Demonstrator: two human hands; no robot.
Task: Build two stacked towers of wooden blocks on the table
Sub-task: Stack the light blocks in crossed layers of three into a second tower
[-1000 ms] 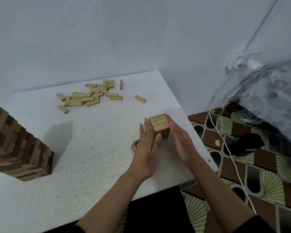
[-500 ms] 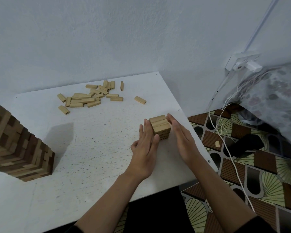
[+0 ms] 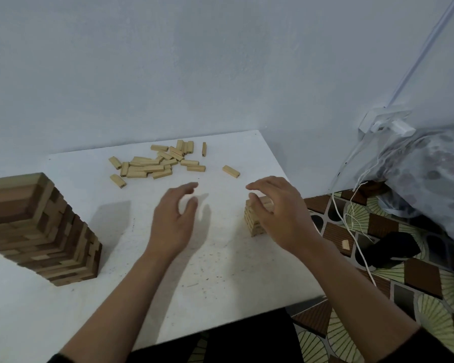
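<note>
A small tower of light wooden blocks (image 3: 252,218) stands near the right edge of the white table (image 3: 220,279). My right hand (image 3: 281,213) hovers over it with loosely curved fingers, hiding its right side, and the thumb lies close to its top. My left hand (image 3: 173,221) is raised to the left of it, apart from it, fingers relaxed and holding nothing. A tall tower of darker and lighter blocks (image 3: 42,231) stands at the left edge. Several loose blocks (image 3: 155,165) lie at the back, and a single block (image 3: 231,171) lies apart to their right.
The wall runs behind the table. Right of the table are a wall socket with a plug (image 3: 388,124), hanging white cables (image 3: 351,218), a floral fabric bundle (image 3: 430,174), a black object (image 3: 393,247) and one block (image 3: 346,244) on the patterned floor.
Both hands have come off the small tower's sides. My left hand moved left and up, away from it. My right hand lifted over its top.
</note>
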